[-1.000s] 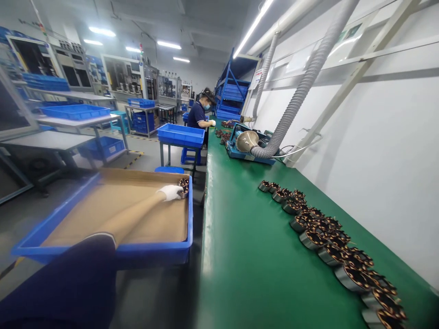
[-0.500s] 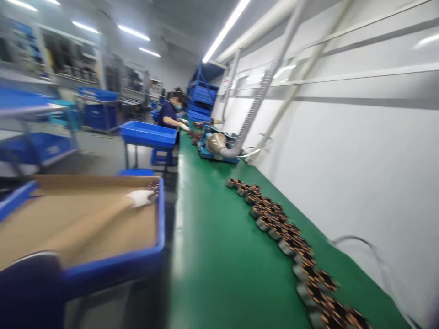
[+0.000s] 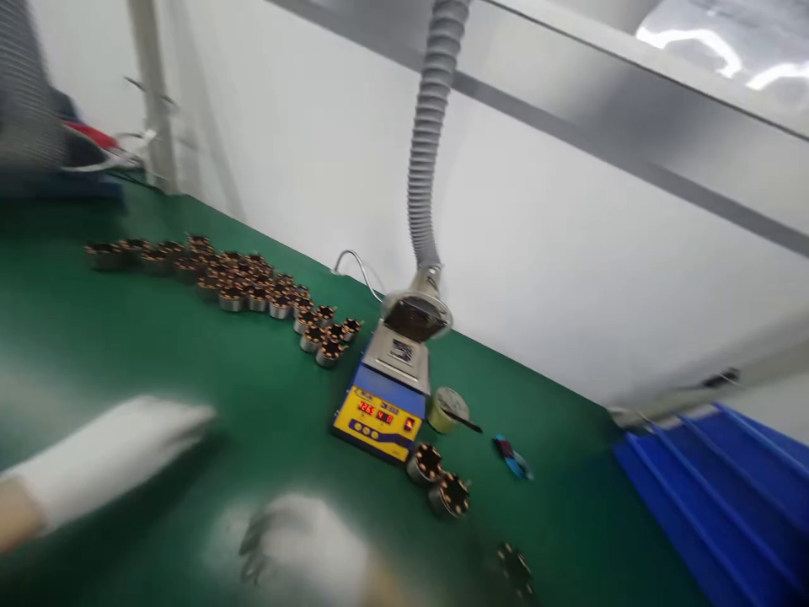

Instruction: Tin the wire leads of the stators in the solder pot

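My left hand (image 3: 110, 455), in a white glove, reaches in from the left, low over the green bench (image 3: 190, 396). Motion smears it, so its fingers cannot be read. My right hand (image 3: 303, 548), also gloved, is a blur at the bottom centre with a dark smudge at its left edge; whether it holds anything I cannot tell. A long row of copper-wound stators (image 3: 253, 291) lies along the back of the bench. Two more stators (image 3: 426, 462) (image 3: 450, 495) stand in front of a yellow and blue soldering station (image 3: 383, 409). Another stator (image 3: 515, 569) lies near the front edge.
A grey ribbed extraction hose (image 3: 430, 169) hangs down to a funnel over the station. A small round tin (image 3: 446, 409) and a small blue tool (image 3: 513, 457) lie to the station's right. A blue bin (image 3: 720, 497) sits at the far right. A white wall backs the bench.
The view swung right, from the blue cardboard-lined tray to the soldering station. My left hand left the tray and is over the bench. My right hand has come into view.
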The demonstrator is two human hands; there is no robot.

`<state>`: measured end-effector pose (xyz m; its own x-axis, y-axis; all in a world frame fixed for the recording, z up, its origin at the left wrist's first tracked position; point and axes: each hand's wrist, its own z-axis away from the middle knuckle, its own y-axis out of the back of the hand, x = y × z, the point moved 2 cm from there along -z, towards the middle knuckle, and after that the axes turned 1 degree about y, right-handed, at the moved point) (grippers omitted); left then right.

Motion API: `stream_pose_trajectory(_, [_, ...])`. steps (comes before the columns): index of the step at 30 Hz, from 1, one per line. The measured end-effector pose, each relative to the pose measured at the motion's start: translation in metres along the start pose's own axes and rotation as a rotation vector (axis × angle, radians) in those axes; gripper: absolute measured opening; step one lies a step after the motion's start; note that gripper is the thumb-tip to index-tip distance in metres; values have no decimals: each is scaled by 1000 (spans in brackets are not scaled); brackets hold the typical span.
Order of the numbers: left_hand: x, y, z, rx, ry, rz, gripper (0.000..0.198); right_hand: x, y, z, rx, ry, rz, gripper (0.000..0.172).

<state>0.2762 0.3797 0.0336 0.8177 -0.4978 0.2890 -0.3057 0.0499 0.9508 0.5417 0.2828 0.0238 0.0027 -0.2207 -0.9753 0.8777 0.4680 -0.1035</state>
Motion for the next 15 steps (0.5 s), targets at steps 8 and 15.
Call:
stream_pose_trajectory(8, [208, -81, -51, -251, -505, -55, 17, -39, 99, 97, 967, 58, 1359, 28])
stream_pose_trajectory(15, [210, -72, -39, -296, -483, 112, 15, -49, 123, 88, 600, -307, 1727, 16])
